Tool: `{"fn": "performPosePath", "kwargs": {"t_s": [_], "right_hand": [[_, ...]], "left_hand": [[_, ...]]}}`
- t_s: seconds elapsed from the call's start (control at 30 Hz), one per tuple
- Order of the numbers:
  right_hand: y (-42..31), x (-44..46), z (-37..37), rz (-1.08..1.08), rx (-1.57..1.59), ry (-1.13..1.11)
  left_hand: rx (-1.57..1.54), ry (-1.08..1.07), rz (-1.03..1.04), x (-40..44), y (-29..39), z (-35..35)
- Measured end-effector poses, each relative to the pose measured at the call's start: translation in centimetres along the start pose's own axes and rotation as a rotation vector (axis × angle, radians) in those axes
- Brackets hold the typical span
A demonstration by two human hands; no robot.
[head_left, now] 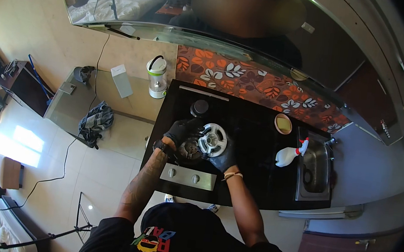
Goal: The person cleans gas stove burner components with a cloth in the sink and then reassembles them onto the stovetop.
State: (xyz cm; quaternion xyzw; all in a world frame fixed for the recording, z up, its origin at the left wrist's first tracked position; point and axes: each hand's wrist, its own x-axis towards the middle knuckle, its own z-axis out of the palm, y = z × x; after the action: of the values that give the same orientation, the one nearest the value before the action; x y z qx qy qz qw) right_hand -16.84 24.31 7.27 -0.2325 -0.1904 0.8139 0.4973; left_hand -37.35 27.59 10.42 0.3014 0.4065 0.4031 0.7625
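A round, silvery metal part with spokes and a central hub is held up over the black cooktop. My right hand, in a dark glove, grips its right and lower edge. My left hand, also gloved, is closed at its upper left side; its fingertips blend into the dark surface, so what they hold is unclear. Just below my left hand lies a dark round burner, partly covered. A second dark burner sits behind. Two knobs show on the steel control panel near the front edge.
On the right stand a white spray bottle with a red nozzle, a bowl with a yellow sponge and a steel sink. A lantern-like appliance and white box are at the left; a range hood hangs ahead.
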Motion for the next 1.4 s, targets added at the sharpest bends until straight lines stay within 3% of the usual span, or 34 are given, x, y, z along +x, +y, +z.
{"fn": "performPosePath", "kwargs": {"t_s": [0.07, 0.23, 0.4, 0.5, 0.6, 0.67, 0.77, 0.9, 1.07, 1.17, 1.23, 1.3, 1.4], "right_hand": [[0.1, -1.1, 1.3, 0.06, 0.19, 0.085], [0.1, -1.6, -0.4, 0.141, 0.239, 0.049], [0.1, -1.6, -0.7, 0.12, 0.252, -0.008], [0.1, -1.5, -0.9, 0.116, 0.304, -0.028], [-0.5, -1.8, 0.4, 0.139, 0.345, -0.058], [-0.5, -1.7, 0.6, 0.144, 0.339, -0.05], [-0.6, -1.3, 0.3, 0.129, 0.297, 0.0], [-1.1, -1.1, 0.9, 0.135, 0.266, 0.013], [-1.2, -0.5, 0.7, 0.122, 0.235, 0.026], [-1.3, -0.1, 1.0, 0.121, 0.234, 0.036], [-1.2, 0.0, 1.1, 0.123, 0.243, 0.02], [-1.1, 0.1, 1.1, 0.137, 0.253, 0.016], [-0.8, 0.5, 0.7, 0.149, 0.26, 0.03]], "left_hand": [[-0.033, -0.006, 0.11, 0.0, -0.3, -1.4], [0.037, 0.019, 0.312, 1.3, -3.5, -6.4], [0.642, 0.015, 0.614, 5.3, -9.3, -12.0], [0.861, 0.041, 0.584, 3.8, -8.4, -10.9], [1.247, 0.091, 0.711, 0.6, -5.5, -7.8], [1.479, 0.025, 0.682, 0.0, -4.5, -7.3], [1.591, -0.164, 0.495, 1.3, -5.0, -8.5], [1.499, -0.225, 0.505, 5.4, -9.2, -12.3], [0.573, -0.27, 0.392, 6.0, -11.7, -13.1], [0.59, -0.143, 0.223, 4.2, -8.9, -10.7], [0.744, -0.041, 0.26, 3.2, -6.6, -8.9], [0.57, -0.056, 0.317, 4.8, -7.5, -9.8], [0.031, 0.016, 0.118, 4.2, -6.1, -8.2]]}}
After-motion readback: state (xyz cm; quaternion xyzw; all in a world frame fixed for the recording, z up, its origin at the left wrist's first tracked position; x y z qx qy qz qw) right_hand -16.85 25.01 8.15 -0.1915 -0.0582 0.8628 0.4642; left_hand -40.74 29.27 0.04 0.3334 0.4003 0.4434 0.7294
